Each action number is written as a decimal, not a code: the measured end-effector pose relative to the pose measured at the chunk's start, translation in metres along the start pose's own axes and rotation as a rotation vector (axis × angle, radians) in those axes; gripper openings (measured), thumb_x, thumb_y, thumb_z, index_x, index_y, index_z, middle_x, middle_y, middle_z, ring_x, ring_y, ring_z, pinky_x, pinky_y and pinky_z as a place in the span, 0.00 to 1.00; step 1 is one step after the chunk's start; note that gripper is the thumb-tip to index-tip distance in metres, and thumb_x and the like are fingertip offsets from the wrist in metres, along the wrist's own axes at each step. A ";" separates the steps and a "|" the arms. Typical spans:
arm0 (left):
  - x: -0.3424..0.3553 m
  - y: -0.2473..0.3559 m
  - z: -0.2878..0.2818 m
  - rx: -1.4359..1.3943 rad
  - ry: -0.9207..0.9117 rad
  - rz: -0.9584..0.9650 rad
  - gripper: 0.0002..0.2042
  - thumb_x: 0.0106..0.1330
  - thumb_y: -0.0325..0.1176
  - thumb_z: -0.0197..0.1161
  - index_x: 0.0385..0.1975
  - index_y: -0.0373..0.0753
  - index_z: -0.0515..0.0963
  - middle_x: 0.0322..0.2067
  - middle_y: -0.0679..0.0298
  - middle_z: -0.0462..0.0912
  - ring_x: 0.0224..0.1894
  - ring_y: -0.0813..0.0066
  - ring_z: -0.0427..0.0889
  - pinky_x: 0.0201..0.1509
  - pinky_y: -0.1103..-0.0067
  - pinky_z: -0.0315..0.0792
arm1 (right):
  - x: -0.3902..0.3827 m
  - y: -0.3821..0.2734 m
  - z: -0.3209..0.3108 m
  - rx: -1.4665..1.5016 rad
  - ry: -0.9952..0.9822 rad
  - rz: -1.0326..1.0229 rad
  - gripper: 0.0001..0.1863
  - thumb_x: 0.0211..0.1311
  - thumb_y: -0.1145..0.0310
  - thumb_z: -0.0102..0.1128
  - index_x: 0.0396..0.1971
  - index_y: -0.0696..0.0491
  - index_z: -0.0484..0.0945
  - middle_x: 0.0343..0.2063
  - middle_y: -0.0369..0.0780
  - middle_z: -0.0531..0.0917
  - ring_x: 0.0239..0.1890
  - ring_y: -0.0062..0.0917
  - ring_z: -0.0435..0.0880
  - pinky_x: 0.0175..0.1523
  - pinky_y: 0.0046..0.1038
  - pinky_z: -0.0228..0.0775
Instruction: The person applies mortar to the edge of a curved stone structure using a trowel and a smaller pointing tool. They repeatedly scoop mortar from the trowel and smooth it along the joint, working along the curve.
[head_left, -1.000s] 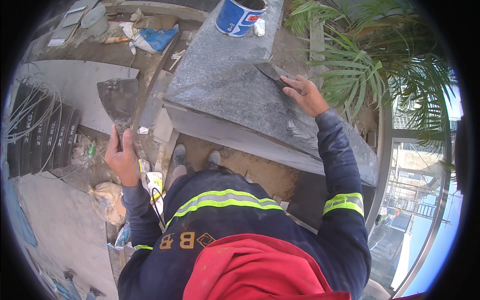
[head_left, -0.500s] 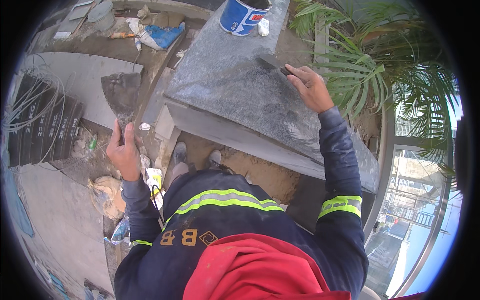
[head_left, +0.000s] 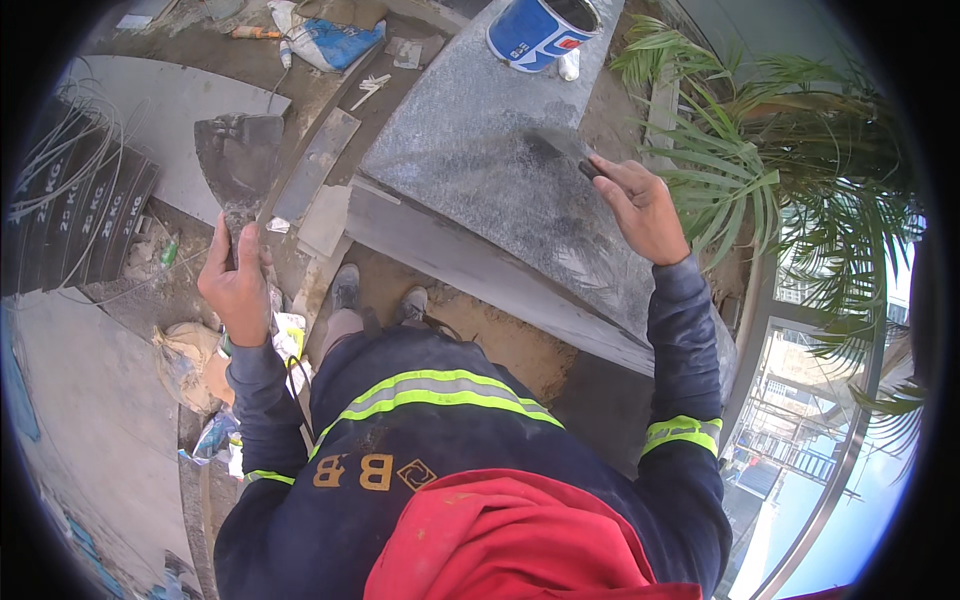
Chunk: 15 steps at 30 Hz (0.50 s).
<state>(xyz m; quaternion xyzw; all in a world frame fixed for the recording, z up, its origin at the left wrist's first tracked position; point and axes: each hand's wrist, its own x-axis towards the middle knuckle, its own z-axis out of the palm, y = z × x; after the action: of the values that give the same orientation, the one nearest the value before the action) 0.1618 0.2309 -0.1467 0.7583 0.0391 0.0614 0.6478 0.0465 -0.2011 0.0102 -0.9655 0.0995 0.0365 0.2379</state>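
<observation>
My left hand [head_left: 236,285] is closed round the handle of a wide putty knife [head_left: 238,165], raised with its dark-smeared blade pointing away from me. My right hand [head_left: 648,215] grips the black handle of another putty knife [head_left: 560,146]. Its blade lies low over a dark, wet-looking patch on the grey stone slab [head_left: 440,140]; whether it touches cannot be made out. Toward the slab's far end stands a blue and white paint can [head_left: 520,38], open at the top, with a small white bottle-like item [head_left: 569,66] beside it.
Palm fronds [head_left: 720,170] hang over the slab's right side. At left lie strapped dark slabs or packs [head_left: 75,215] with loose wires, and a large grey sheet [head_left: 150,120]. A blue and white sack [head_left: 340,42] lies far off. Below the slab's front edge is sandy ground [head_left: 510,340].
The view has shifted, sliding the slab and can rightward. My right hand and its putty knife have come slightly nearer me along the slab. My left hand still holds its putty knife up.
</observation>
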 end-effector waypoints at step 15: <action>0.045 0.000 -0.004 0.039 -0.063 0.034 0.24 0.70 0.33 0.69 0.61 0.24 0.75 0.30 0.64 0.84 0.26 0.84 0.77 0.31 0.84 0.71 | -0.006 -0.055 0.013 0.055 -0.110 0.015 0.19 0.68 0.68 0.64 0.56 0.57 0.83 0.31 0.44 0.79 0.31 0.31 0.78 0.42 0.31 0.71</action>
<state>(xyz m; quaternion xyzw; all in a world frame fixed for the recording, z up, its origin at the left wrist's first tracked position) 0.2053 0.2411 -0.1442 0.7729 0.0069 0.0475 0.6328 0.0518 -0.1462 0.0239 -0.9544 0.0943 0.0888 0.2690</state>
